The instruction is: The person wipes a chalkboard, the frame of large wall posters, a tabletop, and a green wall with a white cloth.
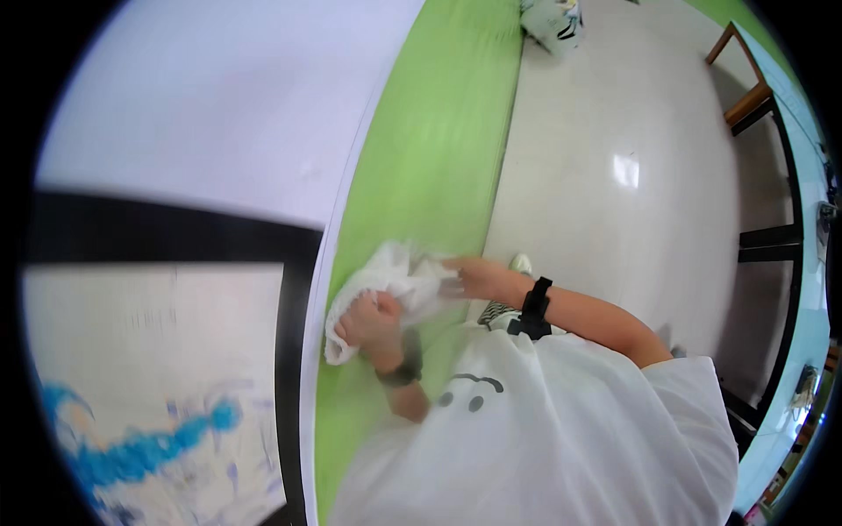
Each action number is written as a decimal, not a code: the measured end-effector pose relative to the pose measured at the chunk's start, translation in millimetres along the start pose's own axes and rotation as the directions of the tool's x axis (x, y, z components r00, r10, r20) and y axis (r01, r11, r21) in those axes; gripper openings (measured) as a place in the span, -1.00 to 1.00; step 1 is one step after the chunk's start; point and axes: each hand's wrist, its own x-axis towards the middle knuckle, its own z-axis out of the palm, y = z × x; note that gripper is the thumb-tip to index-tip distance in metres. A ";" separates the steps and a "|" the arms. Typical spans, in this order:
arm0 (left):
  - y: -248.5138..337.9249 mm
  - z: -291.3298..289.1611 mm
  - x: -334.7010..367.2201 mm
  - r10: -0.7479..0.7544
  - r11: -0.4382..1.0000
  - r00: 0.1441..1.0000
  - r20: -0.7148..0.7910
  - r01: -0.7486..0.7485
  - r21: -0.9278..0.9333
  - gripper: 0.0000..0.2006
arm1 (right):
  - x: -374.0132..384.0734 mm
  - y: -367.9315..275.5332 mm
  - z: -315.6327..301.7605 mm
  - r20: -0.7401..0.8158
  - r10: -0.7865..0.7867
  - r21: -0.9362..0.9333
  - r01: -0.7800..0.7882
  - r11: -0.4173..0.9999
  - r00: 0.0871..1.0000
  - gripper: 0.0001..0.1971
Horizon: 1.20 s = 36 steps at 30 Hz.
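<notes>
A crumpled white cloth (390, 276) is bunched between my two hands, in front of the green wall. My left hand (368, 320) is closed in a fist on the cloth's left part, near the wall's white edge strip. At the cloth's right end, my right hand (474, 277) grips it; motion smears these fingers. Some of the cloth hangs below my left fist, and its folds hide part of the fingertips. Each wrist wears a black strap.
At left, a white board (167, 333) with blue smears sits in a black frame (298, 377). Pale floor (614, 114) stretches to the right. A white printed bag (554, 24) rests by the wall's base. Along the right side runs a light-blue tabletop (802, 114) with dark legs, near a wooden stool (745, 105).
</notes>
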 end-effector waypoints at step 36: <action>303.2 512.7 386.0 0.035 0.999 0.999 0.034 -0.036 0.027 -0.91 | 55.2 -674.1 34.3 0.235 -0.073 0.138 0.041 0.990 0.969 -0.74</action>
